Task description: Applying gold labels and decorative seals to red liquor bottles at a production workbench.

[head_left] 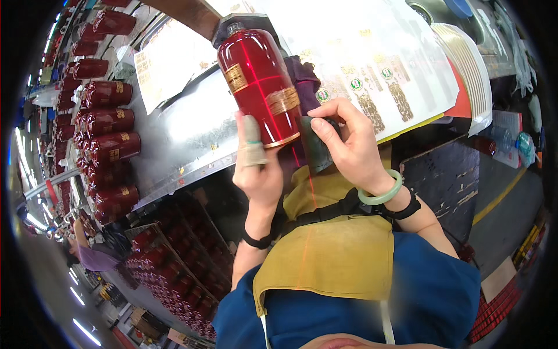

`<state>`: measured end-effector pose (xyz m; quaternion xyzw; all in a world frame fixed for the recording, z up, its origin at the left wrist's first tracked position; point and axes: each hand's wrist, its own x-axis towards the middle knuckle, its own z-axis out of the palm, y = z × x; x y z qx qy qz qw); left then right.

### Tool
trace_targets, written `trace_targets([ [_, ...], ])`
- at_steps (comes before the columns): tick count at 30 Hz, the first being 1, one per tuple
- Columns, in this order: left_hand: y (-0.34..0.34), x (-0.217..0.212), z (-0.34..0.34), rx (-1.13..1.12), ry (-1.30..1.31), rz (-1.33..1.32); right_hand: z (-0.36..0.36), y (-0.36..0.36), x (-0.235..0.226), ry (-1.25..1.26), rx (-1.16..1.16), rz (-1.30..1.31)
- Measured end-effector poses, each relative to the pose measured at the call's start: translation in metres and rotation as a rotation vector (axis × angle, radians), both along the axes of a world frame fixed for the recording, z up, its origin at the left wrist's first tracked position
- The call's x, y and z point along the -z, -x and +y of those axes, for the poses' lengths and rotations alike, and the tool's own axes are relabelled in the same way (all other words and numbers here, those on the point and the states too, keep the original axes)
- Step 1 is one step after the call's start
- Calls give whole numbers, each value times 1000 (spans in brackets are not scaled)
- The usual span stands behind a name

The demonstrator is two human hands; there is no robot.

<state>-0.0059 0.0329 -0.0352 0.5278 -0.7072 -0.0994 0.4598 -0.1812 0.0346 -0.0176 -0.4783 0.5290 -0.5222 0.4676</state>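
Note:
A glossy red glass bottle [258, 87] with gold decals lies tilted, its neck away from me, over a dark block-like support [270, 26]. Red light lines cross on its side. My left hand [260, 174], with pale covers on its fingers, is closed around the base end of the bottle. Just right of the base, my right hand [354, 142] pinches a thin, dark, flat piece [315, 148] between thumb and fingers; its exact kind is unclear. A dark purple cloth [305, 84] lies beside the bottle.
White sheets with gold and green decals [415, 64] cover the right of the worktable. Red bottles [110, 122] stand in rows at left, and more fill crates [168, 256] below. Paper [165, 61] lies at the back left. A person in purple [96, 256] is far left.

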Motion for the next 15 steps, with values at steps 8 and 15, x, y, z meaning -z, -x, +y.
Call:
trace_targets([
  [8, -1, 6, -1, 20, 87, -169, -5, 8, -4, 62, -16, 199],
  [15, -10, 9, 12, -3, -147, 4, 1, 6, -13, 103, -5, 118],
])
